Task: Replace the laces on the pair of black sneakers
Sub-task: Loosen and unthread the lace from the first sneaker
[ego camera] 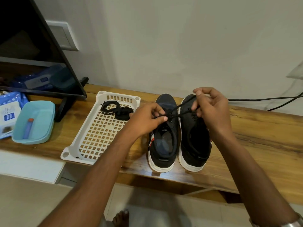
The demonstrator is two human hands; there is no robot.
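Two black sneakers with white soles stand side by side on the wooden table, heels toward me: the left sneaker (164, 140) and the right sneaker (194, 136). A black lace (183, 104) runs from the left sneaker's eyelets up to the right. My left hand (147, 118) pinches the lace over the left sneaker's tongue. My right hand (211, 107) grips the lace's other end above the right sneaker's toe. Two coiled black laces (116, 108) lie in the white perforated tray (85, 133) to the left.
A light blue plastic box (34, 123) with a small blue and orange item sits at far left, beside blue packets (9, 112). A TV screen and its stand (65, 102) stand behind. Black cables (270, 100) run along the table at right. My bare foot (121, 218) is below.
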